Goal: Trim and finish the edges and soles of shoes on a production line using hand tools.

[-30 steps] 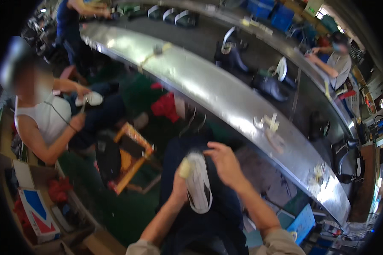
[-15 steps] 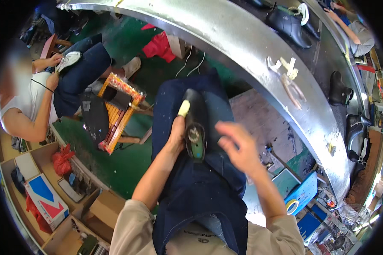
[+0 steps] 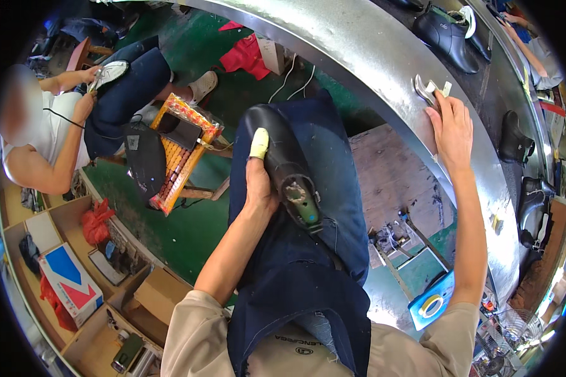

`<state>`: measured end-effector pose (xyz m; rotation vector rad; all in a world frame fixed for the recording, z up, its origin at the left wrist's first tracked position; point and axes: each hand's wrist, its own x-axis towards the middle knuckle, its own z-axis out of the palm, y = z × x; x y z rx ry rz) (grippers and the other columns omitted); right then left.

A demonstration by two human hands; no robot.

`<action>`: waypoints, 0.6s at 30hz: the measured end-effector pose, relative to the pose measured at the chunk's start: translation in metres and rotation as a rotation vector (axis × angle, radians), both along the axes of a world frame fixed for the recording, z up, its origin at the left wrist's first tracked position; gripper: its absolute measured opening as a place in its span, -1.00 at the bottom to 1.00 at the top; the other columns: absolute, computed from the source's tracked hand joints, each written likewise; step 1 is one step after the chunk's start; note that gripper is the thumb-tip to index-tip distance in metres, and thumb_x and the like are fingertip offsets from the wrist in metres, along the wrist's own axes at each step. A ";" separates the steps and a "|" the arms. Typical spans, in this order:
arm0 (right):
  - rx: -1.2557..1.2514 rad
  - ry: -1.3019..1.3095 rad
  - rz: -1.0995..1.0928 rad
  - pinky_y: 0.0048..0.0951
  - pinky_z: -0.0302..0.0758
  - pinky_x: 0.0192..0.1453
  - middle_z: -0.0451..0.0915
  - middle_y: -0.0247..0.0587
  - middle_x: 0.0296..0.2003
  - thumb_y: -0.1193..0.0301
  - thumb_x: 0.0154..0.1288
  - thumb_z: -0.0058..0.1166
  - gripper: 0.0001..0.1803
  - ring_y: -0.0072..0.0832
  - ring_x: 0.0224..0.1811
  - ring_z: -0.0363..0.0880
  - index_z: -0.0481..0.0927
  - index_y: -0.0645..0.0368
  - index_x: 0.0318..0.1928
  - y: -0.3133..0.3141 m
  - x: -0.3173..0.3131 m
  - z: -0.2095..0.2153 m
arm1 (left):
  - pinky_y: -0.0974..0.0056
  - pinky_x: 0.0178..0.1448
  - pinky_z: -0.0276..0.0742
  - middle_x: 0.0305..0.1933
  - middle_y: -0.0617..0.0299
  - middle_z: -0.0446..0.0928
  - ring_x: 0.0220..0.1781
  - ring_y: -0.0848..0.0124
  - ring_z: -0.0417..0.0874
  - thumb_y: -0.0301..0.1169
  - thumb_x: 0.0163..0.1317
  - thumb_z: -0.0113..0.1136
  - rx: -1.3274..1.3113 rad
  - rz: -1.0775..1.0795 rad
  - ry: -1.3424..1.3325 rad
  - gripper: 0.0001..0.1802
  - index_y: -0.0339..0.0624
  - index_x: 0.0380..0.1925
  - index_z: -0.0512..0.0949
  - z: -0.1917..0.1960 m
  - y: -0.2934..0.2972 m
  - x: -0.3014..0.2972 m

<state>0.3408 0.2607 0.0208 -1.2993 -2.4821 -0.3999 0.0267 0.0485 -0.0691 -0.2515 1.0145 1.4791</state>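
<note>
A black shoe [image 3: 277, 141] lies on my apron-covered lap, toe pointing away, its opening turned toward me with a greenish insole [image 3: 305, 209] inside. My left hand [image 3: 261, 182] holds it by its left side, the thumb wearing a yellow finger cover [image 3: 258, 143]. Over on the curved metal bench [image 3: 383, 69], my right hand [image 3: 453, 129] has its fingers curled over a pair of pliers, which it mostly hides. Just past the fingertips lie a curved metal tool [image 3: 424, 92] and a small cream-coloured piece [image 3: 446, 88].
Beyond the bench stand several black shoes [image 3: 446, 38]. To the left, a seated person [image 3: 50, 125] handles a white shoe [image 3: 112, 75] near a bamboo stool [image 3: 179, 157]. Wooden compartments [image 3: 75, 213] line the lower left. A blue board with a tape roll [image 3: 431, 306] is below my right arm.
My right hand has moved from beside the shoe up and right onto the bench, over the pliers. In my left hand the shoe has tilted, its toe swinging left.
</note>
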 end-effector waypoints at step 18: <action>-2.170 0.971 -0.166 -0.39 0.67 -0.10 0.71 -0.04 -0.02 0.03 0.70 -0.23 -0.46 -0.36 -0.05 0.76 0.43 0.23 0.30 -0.201 -0.096 -0.007 | 0.16 0.23 0.57 0.12 0.23 0.60 0.13 0.34 0.64 -0.17 0.49 0.22 0.031 -0.059 0.451 -0.51 -0.15 0.30 0.43 -0.026 -0.005 -0.030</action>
